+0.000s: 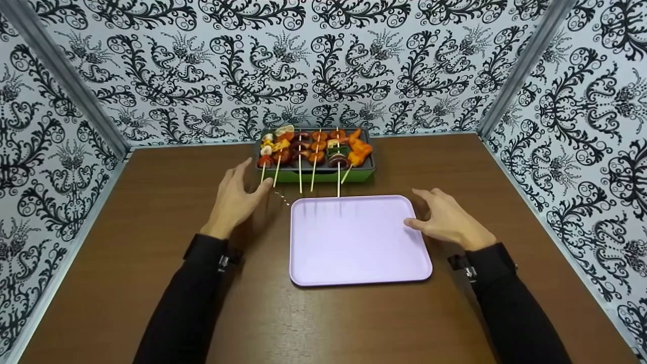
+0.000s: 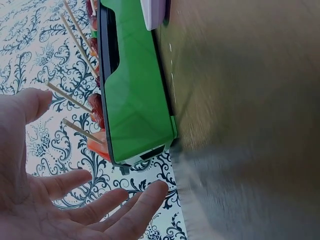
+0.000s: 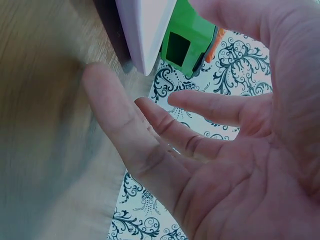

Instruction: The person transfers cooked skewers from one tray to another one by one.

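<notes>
A toy-like green grill box [image 1: 323,176] with a dark top stands at the back, loaded with several food skewers [image 1: 317,146] whose wooden sticks jut over its front edge. In front of it is a pale lilac tray [image 1: 356,247] with nothing on it. My left hand [image 1: 236,199] is spread by the grill's left end, its thumb near the leftmost sticks; the left wrist view shows an empty palm beside the green side [image 2: 137,90]. My right hand [image 1: 447,217] is at the tray's right side, fingers spread, thumb overlapping the rim in the head view.
The brown wooden table [image 1: 263,318] runs back to walls covered in black-and-white scroll paper [image 1: 283,60]. Grey corner posts [image 1: 525,65] rise at both back corners. A few small pale flecks [image 1: 283,198] lie between the left thumb and the tray.
</notes>
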Demonstrator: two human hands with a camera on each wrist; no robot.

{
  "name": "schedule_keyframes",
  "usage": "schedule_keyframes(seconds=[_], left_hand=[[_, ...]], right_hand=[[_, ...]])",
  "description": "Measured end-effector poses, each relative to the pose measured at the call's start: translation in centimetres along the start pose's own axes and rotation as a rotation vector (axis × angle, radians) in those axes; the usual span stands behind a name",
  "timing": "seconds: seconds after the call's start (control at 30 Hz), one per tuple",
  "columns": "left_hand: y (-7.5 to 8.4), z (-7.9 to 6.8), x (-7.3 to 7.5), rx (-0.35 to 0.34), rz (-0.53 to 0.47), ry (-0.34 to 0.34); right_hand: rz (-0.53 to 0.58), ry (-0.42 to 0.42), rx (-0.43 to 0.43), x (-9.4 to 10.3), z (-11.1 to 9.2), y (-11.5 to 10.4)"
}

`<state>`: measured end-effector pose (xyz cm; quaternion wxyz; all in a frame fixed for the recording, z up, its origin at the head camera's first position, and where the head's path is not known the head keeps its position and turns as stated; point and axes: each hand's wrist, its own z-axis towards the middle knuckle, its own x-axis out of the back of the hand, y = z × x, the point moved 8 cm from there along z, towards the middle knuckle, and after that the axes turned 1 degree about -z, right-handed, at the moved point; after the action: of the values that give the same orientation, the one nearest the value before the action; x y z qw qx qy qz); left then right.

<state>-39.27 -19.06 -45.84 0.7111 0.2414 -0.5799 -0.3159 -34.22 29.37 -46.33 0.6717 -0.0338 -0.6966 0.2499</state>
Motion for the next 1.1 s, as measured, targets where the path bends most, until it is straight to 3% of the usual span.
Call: schedule_keyframes(seconds=[0.5,0.73,0.9,1.1], left_hand=[[0.5,0.9,0.1,0.038,-0.022,0.1],[0.3,1.0,0.0,0.078,-0.014,0.136],[0.7,1.3,0.0,0.062,-0.021,0.169],[0.9,1.5,0.0,0.076,-0.053,0.197]], right_hand=[[0.038,-0.092,-0.122,-0.8,-0.3,-0.5],[0.135,-0.153,-0.147,-1.8,-0.6,-0.3],[0.256,-0.179,-0.144,-2.1,-0.7,-0.2],[0.272,-0.19,-0.151,-2.0,-0.8,-0.1]])
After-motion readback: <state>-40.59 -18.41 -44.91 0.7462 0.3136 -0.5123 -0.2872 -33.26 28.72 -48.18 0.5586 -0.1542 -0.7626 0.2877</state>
